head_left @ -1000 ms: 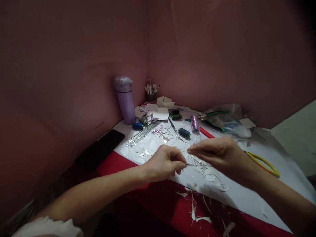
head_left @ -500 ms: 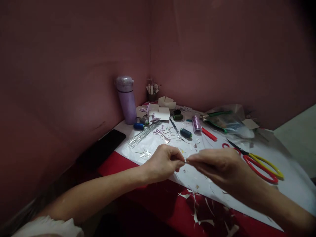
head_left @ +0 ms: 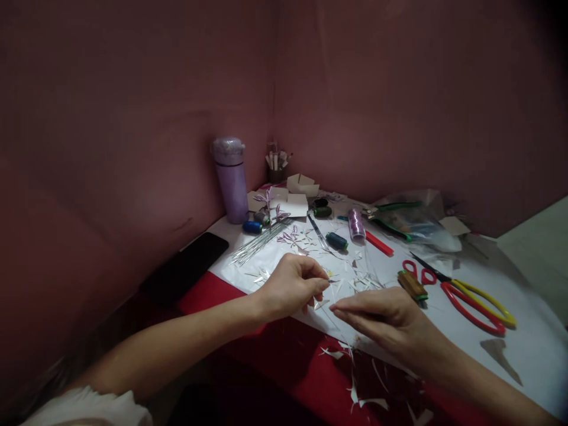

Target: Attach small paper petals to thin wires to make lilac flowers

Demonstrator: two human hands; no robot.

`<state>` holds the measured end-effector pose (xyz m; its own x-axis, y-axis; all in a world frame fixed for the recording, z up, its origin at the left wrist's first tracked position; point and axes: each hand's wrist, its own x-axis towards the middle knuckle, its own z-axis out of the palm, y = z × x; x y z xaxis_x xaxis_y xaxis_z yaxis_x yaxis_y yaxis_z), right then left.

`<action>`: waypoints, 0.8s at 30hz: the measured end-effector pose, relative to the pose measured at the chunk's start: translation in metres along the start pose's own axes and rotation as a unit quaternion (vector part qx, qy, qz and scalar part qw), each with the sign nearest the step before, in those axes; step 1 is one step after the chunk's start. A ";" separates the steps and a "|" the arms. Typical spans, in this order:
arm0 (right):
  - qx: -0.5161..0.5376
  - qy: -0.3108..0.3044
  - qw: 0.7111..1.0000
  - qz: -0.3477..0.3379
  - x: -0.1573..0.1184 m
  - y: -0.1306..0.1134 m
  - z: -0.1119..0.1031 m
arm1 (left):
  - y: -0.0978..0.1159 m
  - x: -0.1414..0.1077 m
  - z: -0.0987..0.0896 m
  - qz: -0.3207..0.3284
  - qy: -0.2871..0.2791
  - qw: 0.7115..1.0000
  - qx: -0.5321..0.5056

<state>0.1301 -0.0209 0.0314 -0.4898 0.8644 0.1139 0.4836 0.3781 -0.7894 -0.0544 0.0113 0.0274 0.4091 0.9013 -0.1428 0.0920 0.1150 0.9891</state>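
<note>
My left hand (head_left: 295,287) is closed in a pinch over the front part of the white paper (head_left: 235,273); whatever lies between its fingertips is too small to make out. Just right of it, my right hand (head_left: 384,316) has its fingers pressed together, tips pointing left, with a fine thread-like line near them. The two hands are slightly apart. Paper scraps (head_left: 368,281) lie behind the right hand, beside a brown thread spool (head_left: 412,287). Purple leaf-shaped pieces (head_left: 290,236) and a bundle of thin wires (head_left: 260,244) rest farther back.
Red-and-yellow scissors (head_left: 479,305) lie at right. Behind are a purple spool (head_left: 355,225), a teal spool (head_left: 336,241), a blue spool (head_left: 252,227) and a plastic bag (head_left: 417,222). A purple bottle (head_left: 232,183) and black phone (head_left: 190,263) are at left.
My right hand has moved down, away from my left fingertips, uncovering the brown spool and more scraps. My left hand has stayed nearly in place, still pinched. The view has shifted slightly.
</note>
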 end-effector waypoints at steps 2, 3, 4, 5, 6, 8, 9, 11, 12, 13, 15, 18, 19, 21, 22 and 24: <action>-0.075 0.012 0.996 -0.053 0.003 -0.012 -0.008 | -0.002 0.001 0.001 0.008 -0.010 0.999 0.037; -0.099 0.017 0.993 -0.061 0.008 -0.015 -0.015 | -0.003 0.001 0.002 0.012 -0.021 0.998 0.050; -0.104 0.020 0.993 -0.056 0.013 -0.016 -0.022 | -0.003 0.001 0.003 0.014 -0.035 0.998 0.053; -0.092 0.019 0.995 -0.040 0.020 -0.014 -0.028 | -0.003 0.000 0.004 0.014 -0.051 0.998 0.046; -0.066 0.011 0.998 -0.019 0.027 -0.010 -0.034 | -0.003 -0.002 0.005 0.011 -0.067 0.997 0.029; 0.009 -0.013 0.999 0.030 0.037 0.003 -0.039 | -0.001 -0.005 0.006 -0.001 -0.088 0.996 -0.018; 0.047 -0.022 0.997 0.056 0.039 0.010 -0.037 | 0.000 -0.006 0.006 -0.006 -0.090 0.995 -0.040; 0.098 -0.031 0.990 0.099 0.036 0.023 -0.026 | 0.001 -0.007 0.006 -0.008 -0.072 0.995 -0.064; 0.111 -0.031 0.987 0.111 0.032 0.027 -0.018 | 0.002 -0.007 0.006 -0.006 -0.056 0.996 -0.066; 0.115 -0.026 0.986 0.116 0.026 0.028 -0.009 | 0.002 -0.006 0.005 -0.005 -0.038 0.997 -0.064; 0.095 -0.011 0.991 0.096 0.012 0.023 0.006 | 0.001 -0.004 0.003 -0.002 -0.002 0.999 -0.040; 0.019 0.018 1.000 0.014 -0.001 0.003 0.010 | -0.004 -0.002 0.002 0.049 0.030 0.997 0.054; -0.013 0.030 0.999 -0.009 0.000 -0.004 0.005 | -0.006 -0.001 0.002 0.077 0.029 0.993 0.090; -0.071 0.048 0.996 -0.026 0.007 -0.013 -0.009 | -0.008 -0.001 0.002 0.106 0.007 0.987 0.124; -0.086 0.050 0.995 -0.022 0.012 -0.014 -0.017 | -0.009 -0.002 0.003 0.099 -0.012 0.988 0.116; -0.067 0.037 0.997 0.004 0.025 -0.009 -0.029 | -0.007 -0.004 0.004 0.054 -0.048 0.996 0.060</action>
<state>0.1349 0.0069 0.0586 -0.4332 0.8875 0.1571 0.5822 0.4086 -0.7029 -0.0534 0.0051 0.0204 0.5065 0.8611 -0.0443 0.1480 -0.0362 0.9883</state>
